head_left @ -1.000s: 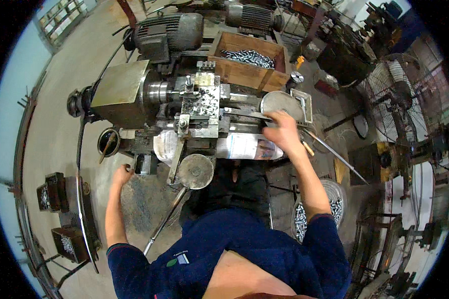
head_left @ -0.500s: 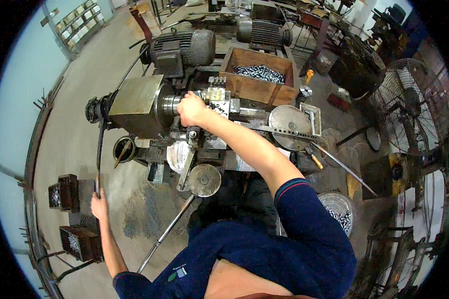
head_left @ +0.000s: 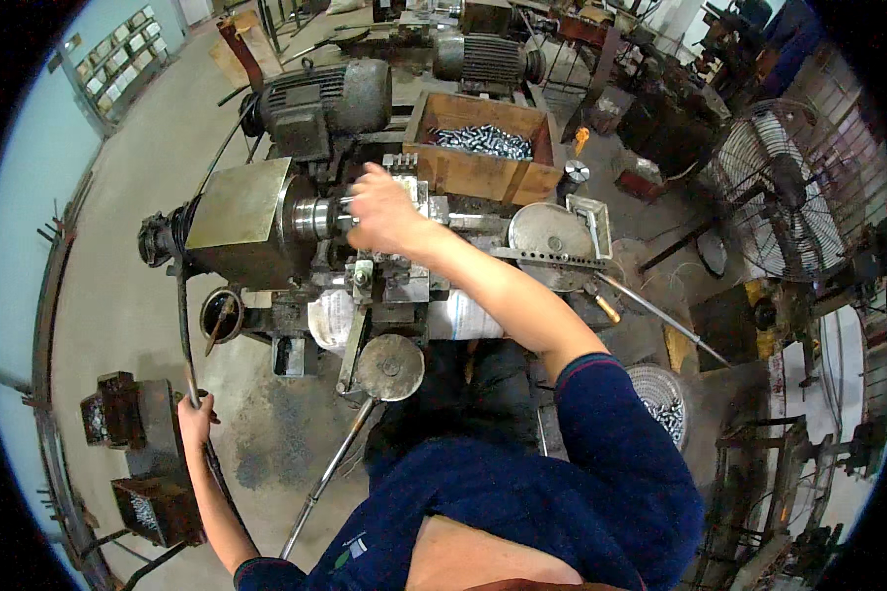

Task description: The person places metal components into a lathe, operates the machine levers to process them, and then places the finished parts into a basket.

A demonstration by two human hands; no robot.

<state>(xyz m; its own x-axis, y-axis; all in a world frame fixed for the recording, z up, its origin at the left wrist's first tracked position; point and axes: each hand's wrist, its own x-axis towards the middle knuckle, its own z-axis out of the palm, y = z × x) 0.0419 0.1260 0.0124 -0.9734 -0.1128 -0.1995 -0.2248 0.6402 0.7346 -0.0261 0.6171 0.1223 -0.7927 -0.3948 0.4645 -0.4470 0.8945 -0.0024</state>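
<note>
One grip, that of the left hand (head_left: 195,422), I log from my remote post as closed round the long lever (head_left: 184,330), left of the machine (head_left: 232,212). The right hand (head_left: 382,212) sits just right of the bright spindle (head_left: 313,219); blurred, so I cannot tell its grip.
</note>
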